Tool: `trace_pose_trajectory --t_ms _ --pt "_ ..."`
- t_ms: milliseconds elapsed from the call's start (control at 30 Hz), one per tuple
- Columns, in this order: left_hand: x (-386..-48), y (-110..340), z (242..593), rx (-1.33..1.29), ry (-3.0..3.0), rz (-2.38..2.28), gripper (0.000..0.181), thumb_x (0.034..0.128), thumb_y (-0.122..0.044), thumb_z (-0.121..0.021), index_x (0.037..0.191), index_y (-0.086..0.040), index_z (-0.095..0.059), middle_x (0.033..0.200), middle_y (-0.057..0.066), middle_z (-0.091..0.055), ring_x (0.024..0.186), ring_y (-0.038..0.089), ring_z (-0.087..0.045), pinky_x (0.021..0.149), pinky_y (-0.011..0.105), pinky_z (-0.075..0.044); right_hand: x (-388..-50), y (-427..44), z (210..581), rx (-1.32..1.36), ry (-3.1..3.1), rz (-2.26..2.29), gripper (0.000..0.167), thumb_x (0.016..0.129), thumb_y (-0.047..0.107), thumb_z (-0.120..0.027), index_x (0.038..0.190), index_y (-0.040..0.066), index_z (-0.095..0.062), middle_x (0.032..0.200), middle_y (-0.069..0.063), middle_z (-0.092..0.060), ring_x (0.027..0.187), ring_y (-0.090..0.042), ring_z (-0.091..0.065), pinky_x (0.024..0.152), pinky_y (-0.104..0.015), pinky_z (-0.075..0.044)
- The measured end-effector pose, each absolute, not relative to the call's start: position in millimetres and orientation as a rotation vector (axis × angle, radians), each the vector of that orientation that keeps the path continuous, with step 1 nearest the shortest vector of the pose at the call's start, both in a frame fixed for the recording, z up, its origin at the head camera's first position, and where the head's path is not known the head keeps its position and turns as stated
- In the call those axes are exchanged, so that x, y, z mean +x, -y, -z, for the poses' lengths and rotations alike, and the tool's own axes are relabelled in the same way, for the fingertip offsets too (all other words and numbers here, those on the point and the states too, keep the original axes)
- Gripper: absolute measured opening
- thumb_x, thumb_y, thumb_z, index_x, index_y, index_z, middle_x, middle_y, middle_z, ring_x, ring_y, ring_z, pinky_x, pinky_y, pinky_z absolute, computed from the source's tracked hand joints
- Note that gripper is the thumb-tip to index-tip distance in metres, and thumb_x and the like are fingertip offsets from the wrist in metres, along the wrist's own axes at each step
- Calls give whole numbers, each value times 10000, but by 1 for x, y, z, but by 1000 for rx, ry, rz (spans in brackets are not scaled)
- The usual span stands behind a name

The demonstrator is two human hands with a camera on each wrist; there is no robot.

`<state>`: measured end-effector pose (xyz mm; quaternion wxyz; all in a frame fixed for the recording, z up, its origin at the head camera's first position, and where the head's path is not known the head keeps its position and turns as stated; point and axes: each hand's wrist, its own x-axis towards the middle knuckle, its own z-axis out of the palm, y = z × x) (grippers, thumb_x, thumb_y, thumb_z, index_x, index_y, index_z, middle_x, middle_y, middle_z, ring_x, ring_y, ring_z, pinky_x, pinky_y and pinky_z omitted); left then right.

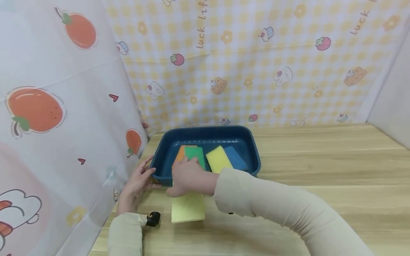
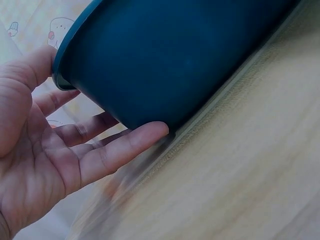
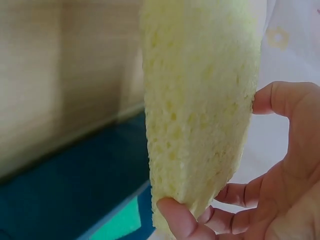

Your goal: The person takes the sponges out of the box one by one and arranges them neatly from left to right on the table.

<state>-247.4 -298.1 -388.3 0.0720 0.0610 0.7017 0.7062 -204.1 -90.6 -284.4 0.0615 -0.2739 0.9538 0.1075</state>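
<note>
My right hand (image 1: pixel 189 177) grips a pale yellow sponge (image 1: pixel 188 209) by its edges, just in front of the dark blue basin (image 1: pixel 211 131). In the right wrist view the yellow sponge's porous side faces the camera, with thumb and fingertips pressing its edges. The left hand (image 1: pixel 137 183) is at the basin's front left corner. Its thumb touches the rim and its nearly straight fingers rest along the outer wall, as the left wrist view shows. Inside the basin lie an orange sponge (image 1: pixel 180 153), a green sponge (image 1: pixel 195 153), another yellow sponge (image 1: pixel 219 160) and a blue sponge (image 1: pixel 235 159).
The basin stands on a wood-grain table (image 1: pixel 320 170), close to the patterned cloth (image 1: pixel 256 81) behind. Another printed cloth (image 1: pixel 80 135) hangs along the left side. A small black object (image 1: pixel 153 219) sits at the left cuff.
</note>
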Motion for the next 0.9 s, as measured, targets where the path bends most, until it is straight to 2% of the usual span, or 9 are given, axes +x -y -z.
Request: trace_pose_trajectory --t_ms 67,133,400,500,600,733,900 --pt "-248 298 388 183 -2117 -2119 581 946 -61 -412 1447 -125 -125 1354 275 -243 930 200 -557 706 582 -482 -199 95 286 -826 -2865 -341 802 742 722 -441 1272 123 -484 1189 -47 -531 983 -178 -458 765 -393 -427" --pt "-248 298 388 191 -2129 -2105 582 947 -66 -411 1448 -121 -120 1352 286 -240 928 206 -559 699 569 -491 -193 99 288 -824 -2842 -344 799 736 733 -437 1254 128 -499 1179 -36 -531 990 -176 -455 774 -395 -428" --pt "-247 297 387 164 -2118 -2101 585 944 -70 -411 1450 -134 -123 1362 321 -196 970 297 -539 699 548 -500 -176 105 302 -828 -2792 -328 664 721 728 -471 1066 171 -578 950 24 -537 863 -153 -453 708 -367 -422" --pt "-248 297 387 178 -2132 -2089 580 948 -74 -409 1449 -130 -122 1351 327 -213 967 279 -543 694 544 -503 -173 106 307 -813 -2774 -333 675 725 746 -438 1056 179 -594 961 25 -538 870 -157 -456 709 -370 -423" --pt "-248 297 387 202 -2137 -2084 585 951 -85 -415 1450 -119 -110 1349 324 -225 955 233 -555 691 539 -507 -171 106 313 -789 -2760 -312 723 731 759 -404 1119 178 -588 1017 20 -548 896 -161 -468 714 -374 -430" --pt "-248 298 387 206 -2111 -2102 597 949 -82 -420 1450 -115 -98 1356 311 -226 956 219 -556 694 546 -503 -169 106 323 -779 -2756 -265 697 742 735 -423 1129 183 -599 1016 6 -558 866 -167 -475 695 -373 -433" --pt "-248 298 386 197 -2109 -2100 600 947 -72 -419 1449 -110 -94 1359 310 -229 1009 281 -528 698 551 -501 -170 104 335 -779 -2797 -256 632 735 719 -461 990 172 -644 898 -18 -531 789 -179 -453 629 -360 -417"
